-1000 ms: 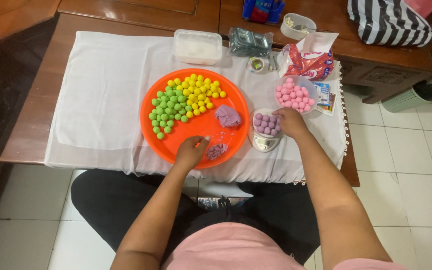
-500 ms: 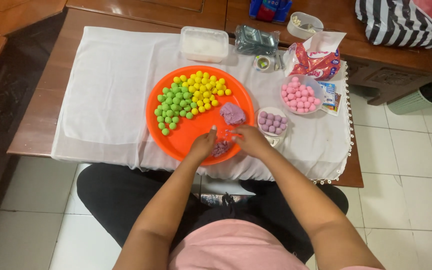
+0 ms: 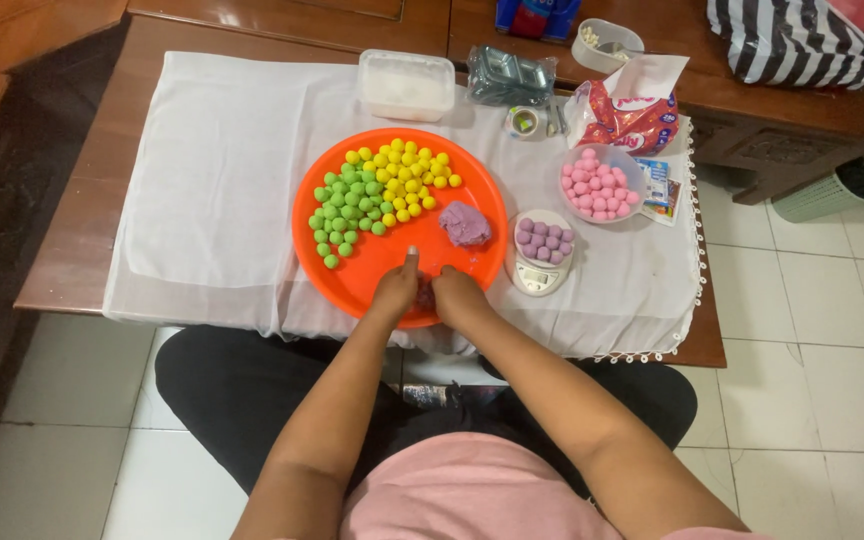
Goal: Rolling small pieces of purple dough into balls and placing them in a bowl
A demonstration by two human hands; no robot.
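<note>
My left hand (image 3: 395,290) and my right hand (image 3: 455,296) meet at the near edge of a round orange tray (image 3: 352,282), pinching a small piece of purple dough (image 3: 425,293) between them. A bigger lump of purple dough (image 3: 464,224) lies on the tray just beyond my hands. Green balls (image 3: 344,208) and yellow balls (image 3: 404,179) fill the tray's far left part. To the right, purple balls (image 3: 542,240) sit in a small bowl on a white kitchen scale (image 3: 538,281).
A white cloth (image 3: 214,170) covers the wooden table. Pink balls fill a clear bowl (image 3: 598,186). At the back stand a white lidded box (image 3: 406,84), a grey packet (image 3: 508,75), a red and white bag (image 3: 624,117) and a small tub (image 3: 605,43). White tiled floor lies around.
My right hand has come back from the bowl on the scale to the tray's near edge and joined my left hand on the small purple piece.
</note>
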